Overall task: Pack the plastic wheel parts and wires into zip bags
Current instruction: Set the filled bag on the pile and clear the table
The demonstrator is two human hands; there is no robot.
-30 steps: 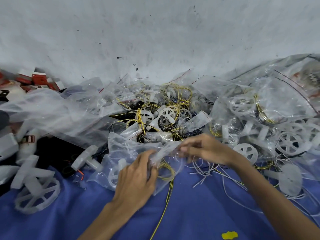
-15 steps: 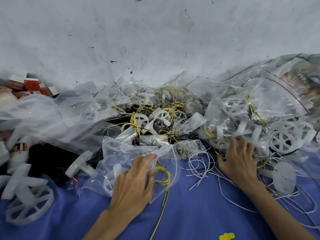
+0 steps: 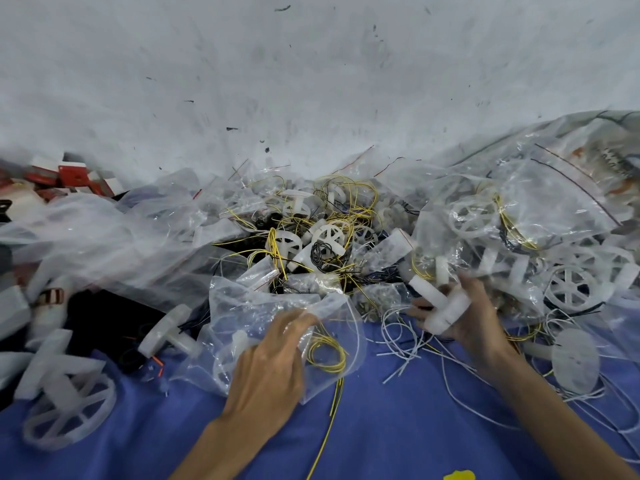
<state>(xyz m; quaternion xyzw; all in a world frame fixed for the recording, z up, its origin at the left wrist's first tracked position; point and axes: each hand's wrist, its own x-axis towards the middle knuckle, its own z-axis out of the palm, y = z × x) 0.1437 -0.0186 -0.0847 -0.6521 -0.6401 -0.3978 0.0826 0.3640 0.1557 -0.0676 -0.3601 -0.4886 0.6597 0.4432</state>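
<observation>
Now that right hand (image 3: 460, 317) has left the bag mouth and grips a white wheel part (image 3: 440, 306) off the pile, left hand (image 3: 273, 365) pins the half-filled bag (image 3: 277, 327), yellow wire (image 3: 325, 355) inside, on blue cloth (image 3: 398, 427). Part goes in next, probably.

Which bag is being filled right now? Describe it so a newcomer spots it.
On the blue cloth, near the centre, the left hand pins down one zip bag. Unlike the heaped bags behind, its mouth gapes open, and a yellow wire coil shows inside.
</observation>
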